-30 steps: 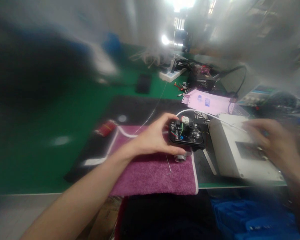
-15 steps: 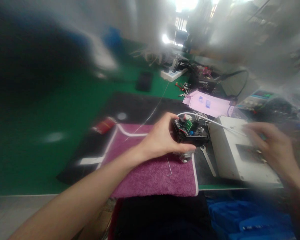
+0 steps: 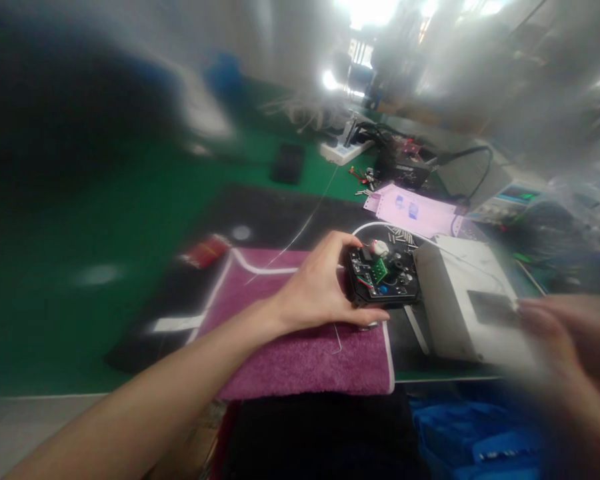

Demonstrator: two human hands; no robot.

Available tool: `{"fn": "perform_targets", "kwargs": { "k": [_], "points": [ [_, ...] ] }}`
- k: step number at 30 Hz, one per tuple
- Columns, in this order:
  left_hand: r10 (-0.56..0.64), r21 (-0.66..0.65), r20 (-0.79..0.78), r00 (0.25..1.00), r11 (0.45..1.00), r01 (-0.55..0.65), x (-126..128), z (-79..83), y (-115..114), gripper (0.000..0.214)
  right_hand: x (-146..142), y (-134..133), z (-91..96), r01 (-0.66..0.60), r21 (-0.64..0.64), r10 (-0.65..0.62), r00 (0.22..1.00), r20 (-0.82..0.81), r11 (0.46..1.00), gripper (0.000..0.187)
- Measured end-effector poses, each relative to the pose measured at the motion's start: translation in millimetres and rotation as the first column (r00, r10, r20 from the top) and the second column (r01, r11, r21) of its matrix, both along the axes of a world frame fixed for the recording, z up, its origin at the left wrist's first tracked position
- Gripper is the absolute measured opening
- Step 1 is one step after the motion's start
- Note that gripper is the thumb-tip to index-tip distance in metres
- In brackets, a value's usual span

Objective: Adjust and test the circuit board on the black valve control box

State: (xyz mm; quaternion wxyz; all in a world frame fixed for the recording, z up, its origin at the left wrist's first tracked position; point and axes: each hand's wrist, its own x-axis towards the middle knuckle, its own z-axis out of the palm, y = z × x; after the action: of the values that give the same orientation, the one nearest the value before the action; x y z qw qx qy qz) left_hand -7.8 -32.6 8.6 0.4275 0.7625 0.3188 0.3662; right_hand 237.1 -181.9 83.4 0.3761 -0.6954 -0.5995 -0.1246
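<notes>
A black housing with an exposed circuit board [image 3: 387, 287] is tilted so its face is in view, showing a small green board and coloured wires. My left hand [image 3: 325, 283] grips it from the left, thumb along the near edge and fingers at the far side. A white cable [image 3: 380, 225] arches behind the housing and runs right, thinning to a faint line over a white box [image 3: 455, 300]. My right hand [image 3: 565, 347], smeared by motion, is at the box's right end with fingertips pinched. What lies between them is too blurred to name.
Below the housing lies a purple towel [image 3: 300, 363] on a black mat [image 3: 240, 207]. Around it are a wrench [image 3: 417, 330], a bent thin rod [image 3: 338, 340], small metal pins [image 3: 401, 237], pink paper [image 3: 420, 207] and a power strip [image 3: 345, 152]. Blue bins [image 3: 470, 433] sit below the table edge.
My right hand has moved right and down, away from the middle of the white box. My left hand has tipped the housing, so more of its circuit board faces me.
</notes>
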Motion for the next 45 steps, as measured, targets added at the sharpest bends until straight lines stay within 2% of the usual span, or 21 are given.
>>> {"fn": "perform_targets", "kwargs": {
  "k": [3,7,11,16,23,45],
  "points": [
    [-0.012,0.005,0.016,1.000,1.000,0.012,0.6,-1.0,-0.9,0.092,-49.8,1.3,-13.2,-0.097,0.031,0.099,0.991,-0.085,0.995,0.025],
    [-0.010,0.055,0.022,1.000,0.998,0.009,0.9,-2.3,-1.3,0.086,-75.6,18.1,-35.5,-0.181,0.004,0.181,0.977,-0.110,0.983,0.015],
    [0.007,0.148,-0.017,1.000,0.989,-0.005,-0.5,-2.9,-2.1,0.085,-80.1,24.0,-48.0,-0.195,0.021,0.196,0.978,-0.073,0.981,0.020],
    [0.014,0.201,-0.034,0.999,0.980,-0.007,-0.6,-1.5,-4.2,0.081,-84.4,25.6,-48.2,-0.190,0.079,0.194,0.980,-0.052,0.979,0.012],
    [0.003,0.215,-0.031,1.000,0.977,0.003,0.4,0.3,-5.6,0.077,-89.7,25.7,-44.7,-0.218,0.095,0.227,0.969,-0.099,0.971,0.007],
    [-0.006,0.243,-0.063,0.998,0.970,0.021,-3.0,-2.0,-6.2,0.081,-91.1,23.0,-46.3,-0.195,0.121,0.213,0.964,-0.156,0.973,0.006]
  ]
}}
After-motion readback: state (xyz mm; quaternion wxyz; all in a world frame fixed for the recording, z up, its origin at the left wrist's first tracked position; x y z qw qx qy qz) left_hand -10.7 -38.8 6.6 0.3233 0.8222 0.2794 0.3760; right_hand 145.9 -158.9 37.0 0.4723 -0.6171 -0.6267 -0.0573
